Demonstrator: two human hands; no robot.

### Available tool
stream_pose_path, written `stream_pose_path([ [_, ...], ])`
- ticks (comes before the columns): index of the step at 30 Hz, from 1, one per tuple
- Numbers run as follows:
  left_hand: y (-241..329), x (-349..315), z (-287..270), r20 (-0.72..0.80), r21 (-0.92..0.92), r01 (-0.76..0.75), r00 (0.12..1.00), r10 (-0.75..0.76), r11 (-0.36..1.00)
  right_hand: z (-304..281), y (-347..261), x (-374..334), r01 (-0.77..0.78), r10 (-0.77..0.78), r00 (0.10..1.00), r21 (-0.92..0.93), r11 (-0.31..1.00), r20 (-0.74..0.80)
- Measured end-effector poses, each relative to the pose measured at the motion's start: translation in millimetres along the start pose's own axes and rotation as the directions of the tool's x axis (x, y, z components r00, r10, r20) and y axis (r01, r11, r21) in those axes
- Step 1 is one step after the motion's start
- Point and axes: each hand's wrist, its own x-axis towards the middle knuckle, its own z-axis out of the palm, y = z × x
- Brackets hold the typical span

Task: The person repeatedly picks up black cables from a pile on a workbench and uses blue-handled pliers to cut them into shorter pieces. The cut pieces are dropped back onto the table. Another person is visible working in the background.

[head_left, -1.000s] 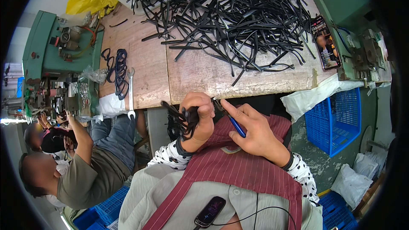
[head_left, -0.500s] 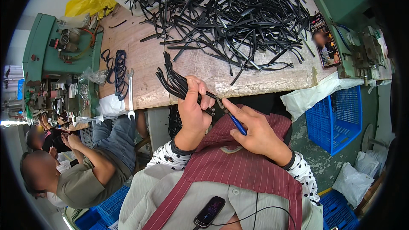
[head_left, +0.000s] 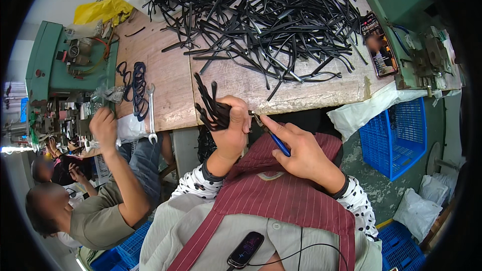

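A bunch of black eyeglass temples [head_left: 215, 109] is gripped in my left hand [head_left: 232, 133], their curved tips fanning out toward the table. My right hand [head_left: 301, 148] is closed around blue-handled pliers [head_left: 277, 141], index finger stretched along them. The jaws of the pliers meet the end of a temple beside my left fingers; the exact contact is too small to make out. Beyond my hands, a large heap of loose black temples [head_left: 271, 25] covers the far part of the wooden table [head_left: 165, 88].
On the table's left lie a wrench [head_left: 151, 113] and dark looped bands [head_left: 140, 90]. Green machines [head_left: 75, 57] stand at both sides. A phone [head_left: 379, 45] leans at the right; below it is a blue crate [head_left: 391, 140]. A co-worker [head_left: 110, 206] sits at the left.
My left hand has turned, so the bunch of temples points more upright. The pliers stay near my left fingers. The co-worker's arm has risen toward the left machine.
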Motion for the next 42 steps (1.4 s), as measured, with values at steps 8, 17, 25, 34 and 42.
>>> stream_pose_path([
  [8,-49,31,-56,-0.126,0.717,0.024,0.987,0.097,0.697,-15,50,57,-0.023,-0.409,0.709,-0.598,0.801,-0.575],
  [17,-39,17,-16,-0.145,-0.321,0.426,0.861,-0.488,0.846,-6,69,79,0.109,-0.36,0.673,-0.395,0.912,-0.646],
  [25,-17,11,7,0.175,-0.368,0.645,0.756,-0.631,0.67,14,21,37,0.182,-0.106,0.876,0.12,0.976,-0.471],
  [34,4,36,-36,0.363,-0.605,0.577,0.813,-0.455,0.549,-1,4,15,0.311,-0.46,0.868,-0.518,0.797,-0.187],
  [42,5,36,-35,0.425,-0.557,0.61,0.792,-0.438,0.563,-2,-2,13,0.308,-0.44,0.893,-0.589,0.747,-0.09],
])
